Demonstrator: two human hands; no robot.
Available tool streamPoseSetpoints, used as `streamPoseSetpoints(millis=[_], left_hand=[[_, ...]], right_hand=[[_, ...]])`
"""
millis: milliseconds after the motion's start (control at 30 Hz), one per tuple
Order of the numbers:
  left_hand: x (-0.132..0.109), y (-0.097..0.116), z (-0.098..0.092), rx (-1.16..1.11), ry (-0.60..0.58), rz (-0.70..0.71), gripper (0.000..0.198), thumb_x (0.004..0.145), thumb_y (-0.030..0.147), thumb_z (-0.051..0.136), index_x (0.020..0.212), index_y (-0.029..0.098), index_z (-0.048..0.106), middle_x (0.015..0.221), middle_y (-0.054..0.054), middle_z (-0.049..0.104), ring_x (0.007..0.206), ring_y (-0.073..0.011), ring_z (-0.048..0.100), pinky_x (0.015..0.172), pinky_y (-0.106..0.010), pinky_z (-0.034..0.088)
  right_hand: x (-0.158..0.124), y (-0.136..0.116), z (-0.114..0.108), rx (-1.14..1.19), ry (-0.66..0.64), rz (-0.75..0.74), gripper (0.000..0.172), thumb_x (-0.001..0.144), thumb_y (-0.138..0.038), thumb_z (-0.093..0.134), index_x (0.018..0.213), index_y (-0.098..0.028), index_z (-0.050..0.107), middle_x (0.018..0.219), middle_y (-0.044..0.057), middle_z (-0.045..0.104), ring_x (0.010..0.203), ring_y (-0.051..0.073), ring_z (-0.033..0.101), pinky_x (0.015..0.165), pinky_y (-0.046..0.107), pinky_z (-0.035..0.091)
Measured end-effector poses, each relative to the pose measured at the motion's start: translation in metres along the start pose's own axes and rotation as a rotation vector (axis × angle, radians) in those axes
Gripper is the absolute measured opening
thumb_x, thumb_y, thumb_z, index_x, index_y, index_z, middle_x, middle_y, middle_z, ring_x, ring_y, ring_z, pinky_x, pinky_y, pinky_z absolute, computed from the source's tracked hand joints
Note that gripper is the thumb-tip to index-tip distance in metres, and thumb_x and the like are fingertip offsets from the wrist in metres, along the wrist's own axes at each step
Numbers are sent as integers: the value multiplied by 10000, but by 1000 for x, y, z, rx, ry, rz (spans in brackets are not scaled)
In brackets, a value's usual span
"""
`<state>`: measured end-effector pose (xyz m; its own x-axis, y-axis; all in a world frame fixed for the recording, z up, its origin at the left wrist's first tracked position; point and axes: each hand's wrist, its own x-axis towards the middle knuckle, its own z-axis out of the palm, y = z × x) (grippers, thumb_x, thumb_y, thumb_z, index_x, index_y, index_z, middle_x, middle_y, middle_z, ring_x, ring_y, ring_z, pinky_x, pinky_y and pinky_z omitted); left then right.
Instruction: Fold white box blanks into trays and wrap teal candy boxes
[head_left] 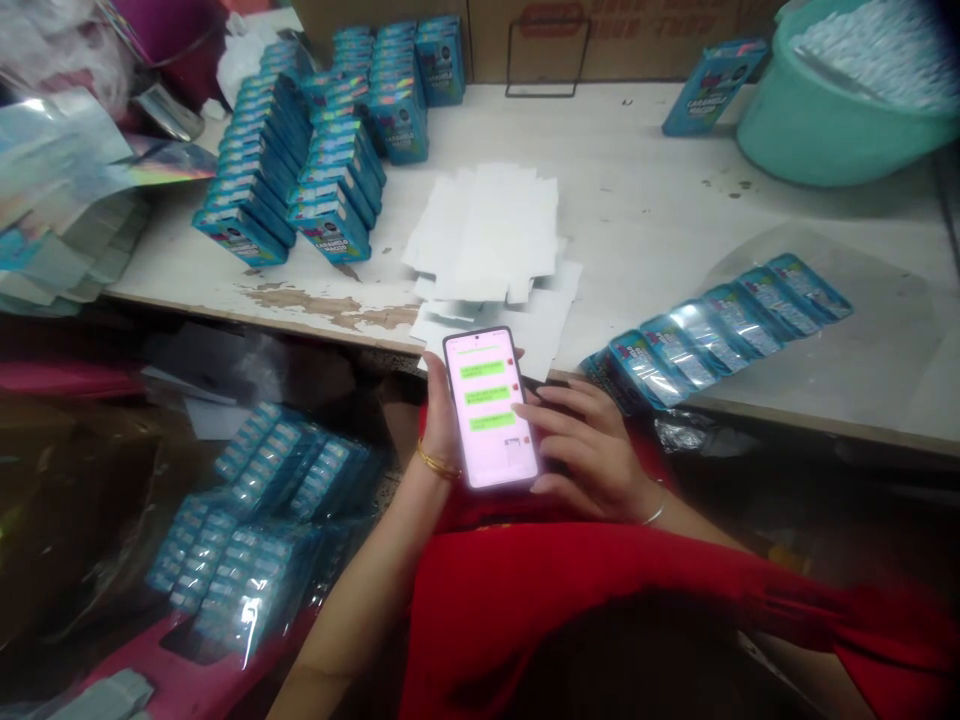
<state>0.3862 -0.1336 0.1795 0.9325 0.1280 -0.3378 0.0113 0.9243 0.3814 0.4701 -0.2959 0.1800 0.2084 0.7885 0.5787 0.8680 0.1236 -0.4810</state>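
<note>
A smartphone (491, 410) with a lit screen of green chat bubbles is held upright in my left hand (441, 415), thumb along its left edge. My right hand (589, 445) is beside the phone's right edge, fingers spread, one fingertip at the screen. Beyond the phone, flat white card blanks (484, 235) lie stacked at the table's front edge. A row of blue blister-like packs (720, 335) lies overlapping on a clear plastic sheet (847, 370), right of my right hand.
Rows of blue cartons (330, 230) stand on the white table (600, 200). A teal tub (817, 140) of small white pieces and a single blue carton (712, 88) are at the back right. Plastic-wrapped blue cartons (255, 570) sit on a pink stool (157, 650) below left.
</note>
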Motion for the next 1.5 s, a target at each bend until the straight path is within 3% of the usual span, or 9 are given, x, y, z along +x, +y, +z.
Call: streamPoseSetpoints(millis=[133,467,700,1033,1267,1500], left_hand=[[0,-1,0,-25,34,14,954,725,838,226,1161,78,604,877,-139,688,766,-241,665,707,-367,533],[2,-1,-1,31,67,24,974,715,846,242,1225,82,565,990,-156,683,918,-295,654,769,-408,522],[1,0,-3,26,33,2,1000,717,846,198,1247,73,546,942,-165,690,874,-285,665,741,-388,527],[-1,-1,-1,-23,8,-6,1015,706,852,184,1236,68,551,886,-175,689,825,-296,668,715,-417,528],[-1,-2,-1,-7,53,18,976,723,838,212,1192,67,586,856,-147,690,725,-234,662,684,-356,526],[0,-2,-1,26,65,44,963,745,821,206,1216,64,569,971,-162,685,871,-277,660,760,-393,524]], right_hand=[[-1,3,4,-30,1,43,240,900,-432,509,848,-206,570,1245,74,606,1238,283,449,1049,533,331],[3,5,8,-59,-26,61,224,895,-418,520,853,-203,570,1308,76,557,1295,289,392,1068,532,299],[0,-4,1,69,2,-29,346,882,-539,504,785,-216,582,1013,31,714,1162,235,552,1073,466,334],[-3,3,4,-22,-14,29,261,894,-464,513,843,-218,585,1208,54,633,1220,257,482,1058,507,334],[-5,6,7,-32,9,17,226,901,-421,510,863,-207,573,1250,73,602,1243,275,447,1051,536,336],[3,5,9,-45,-11,47,223,907,-415,497,873,-207,571,1279,82,579,1272,274,414,1059,531,320]])
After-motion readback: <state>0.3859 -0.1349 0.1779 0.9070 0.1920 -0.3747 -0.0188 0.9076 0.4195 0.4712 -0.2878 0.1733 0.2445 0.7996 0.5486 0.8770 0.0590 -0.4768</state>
